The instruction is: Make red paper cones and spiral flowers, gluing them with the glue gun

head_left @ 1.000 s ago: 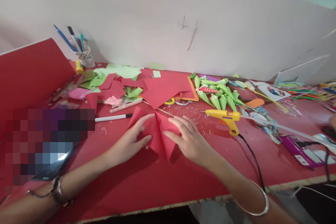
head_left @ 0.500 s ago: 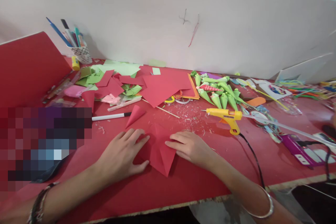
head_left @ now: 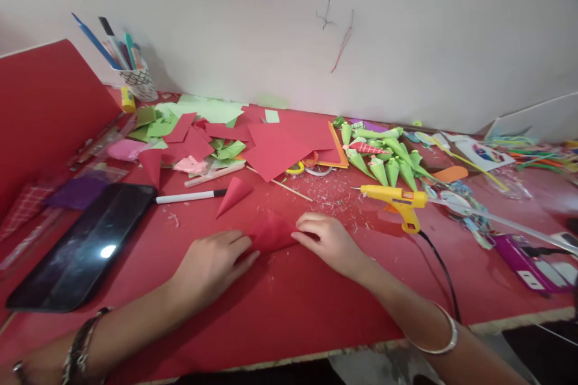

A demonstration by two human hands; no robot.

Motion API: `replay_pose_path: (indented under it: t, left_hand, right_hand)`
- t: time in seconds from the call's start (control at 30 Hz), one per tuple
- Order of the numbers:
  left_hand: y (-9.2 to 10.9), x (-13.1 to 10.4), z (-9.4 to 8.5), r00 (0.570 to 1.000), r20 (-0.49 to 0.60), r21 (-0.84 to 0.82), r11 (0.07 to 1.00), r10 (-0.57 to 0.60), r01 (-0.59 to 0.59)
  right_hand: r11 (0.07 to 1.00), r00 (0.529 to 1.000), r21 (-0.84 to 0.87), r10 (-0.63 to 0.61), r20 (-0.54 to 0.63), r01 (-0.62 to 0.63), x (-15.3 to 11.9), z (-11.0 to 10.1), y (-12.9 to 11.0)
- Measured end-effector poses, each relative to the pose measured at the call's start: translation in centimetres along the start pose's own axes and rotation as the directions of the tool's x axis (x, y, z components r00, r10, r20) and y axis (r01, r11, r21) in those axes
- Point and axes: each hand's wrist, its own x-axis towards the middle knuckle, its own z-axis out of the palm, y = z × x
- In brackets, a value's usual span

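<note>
A folded piece of red paper (head_left: 273, 233) lies on the red table between my two hands. My left hand (head_left: 214, 261) holds its left end, the thumb and fingers close together at the edge. At its right end my right hand (head_left: 325, 243) pinches the corner between thumb and fingers. Just behind the paper sits a small red cone (head_left: 233, 194), beside a white marker with a black cap (head_left: 192, 197). A yellow glue gun (head_left: 397, 201) rests to the right of my right hand, its nozzle pointing left.
A black phone (head_left: 85, 246) lies at the left. Red and green paper scraps (head_left: 189, 141) and a pile of green paper cones (head_left: 383, 156) spread along the back. A pen cup (head_left: 138, 83) stands back left. The glue gun's cable (head_left: 445, 271) runs to the front edge.
The red paper's near point, which stuck out toward me, is now folded up, leaving a flatter shape. Both hands have closed on its ends. The view has shifted slightly.
</note>
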Motion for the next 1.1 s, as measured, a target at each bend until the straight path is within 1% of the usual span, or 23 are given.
replay_pose_path:
  t: [0.07, 0.17, 0.23, 0.37, 0.5, 0.73, 0.97, 1.1]
  left_hand:
    - [0.0, 0.1, -0.2, 0.998, 0.023, 0.015, 0.998, -0.065, 0.065]
    - [-0.1, 0.1, -0.3, 0.995, 0.013, -0.013, 0.995, -0.100, 0.100]
    - [-0.2, 0.1, -0.1, 0.997, -0.001, -0.029, 0.996, -0.082, 0.082]
    - [-0.6, 0.1, 0.4, 0.999, -0.047, -0.009, 1.000, -0.010, 0.010]
    - [-0.9, 0.3, 0.8, 0.997, -0.080, 0.013, 1.000, 0.007, -0.006]
    - [-1.1, 0.3, 0.9, 0.998, -0.067, 0.097, 0.995, 0.001, 0.005]
    - [-0.7, 0.6, 0.7, 0.996, -0.024, 0.107, 0.990, -0.090, 0.092]
    - [-0.3, 0.8, 0.4, 0.994, 0.012, 0.139, 0.985, -0.104, 0.102]
  right_hand:
    - [0.999, 0.999, -0.016, 0.039, -0.024, -0.039, 0.2, 0.3, 0.0]
    - [0.997, 0.997, -0.026, 0.068, -0.036, -0.069, 0.3, 0.6, 0.2]
    - [0.996, 0.996, -0.035, 0.079, -0.040, -0.081, 0.4, 0.8, 0.4]
    - [0.995, 0.995, -0.058, 0.084, -0.044, -0.087, 0.4, 1.0, 0.5]
    - [0.990, 0.995, -0.103, 0.087, -0.056, -0.093, 0.5, 1.1, 0.1]
    - [0.974, 0.993, -0.194, 0.106, -0.051, -0.114, 0.4, 1.4, -0.2]
    - [0.963, 0.994, -0.248, 0.092, -0.062, -0.105, 0.4, 1.6, -0.2]
    - [0.949, 0.994, -0.298, 0.090, -0.068, -0.106, 0.5, 1.8, -0.1]
